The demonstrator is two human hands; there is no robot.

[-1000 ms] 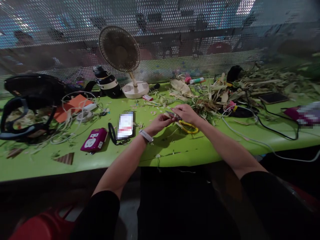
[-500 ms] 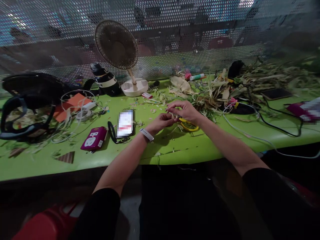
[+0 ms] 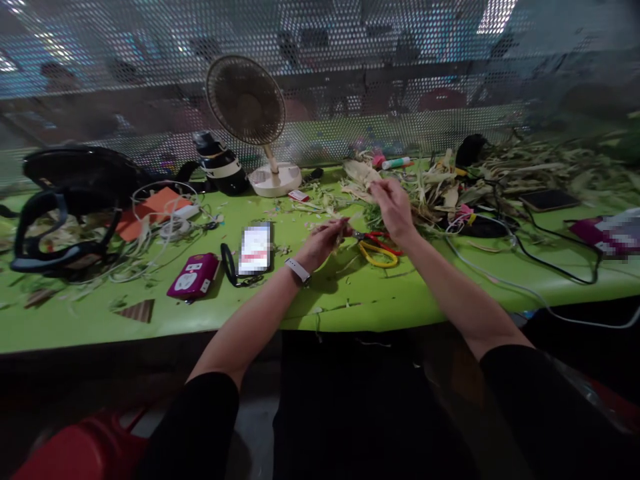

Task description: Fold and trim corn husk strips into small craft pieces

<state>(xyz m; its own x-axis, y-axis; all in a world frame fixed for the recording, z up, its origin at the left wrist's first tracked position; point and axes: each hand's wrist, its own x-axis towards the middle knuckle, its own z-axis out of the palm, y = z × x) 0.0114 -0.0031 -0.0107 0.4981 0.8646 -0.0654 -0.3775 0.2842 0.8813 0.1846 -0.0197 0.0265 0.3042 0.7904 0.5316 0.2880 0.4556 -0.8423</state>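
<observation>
My left hand (image 3: 327, 241), with a pale watch band on the wrist, is closed low over the table with its fingertips pinched. A small pale strip of husk seems to stick out of the pinch, partly blurred. My right hand (image 3: 396, 210) is raised to the right and farther back, thumb and fingers pressed together; whatever they hold is too small to make out. Yellow-handled scissors (image 3: 379, 255) lie on the table between the hands, beside a red-handled tool (image 3: 380, 237) partly behind my right hand and wrist.
Dry husks and leaves (image 3: 435, 183) heap up at the back right. On the left are a phone (image 3: 254, 250), a purple pack (image 3: 194, 275) and a black headset (image 3: 65, 227). A fan (image 3: 275, 179) and black bottle (image 3: 223, 165) stand behind. White cable (image 3: 500, 280) crosses the right side.
My hands have come apart: the right has moved up and to the right, while the left stays low. The yellow and red handles between them show more fully. The view has shifted slightly.
</observation>
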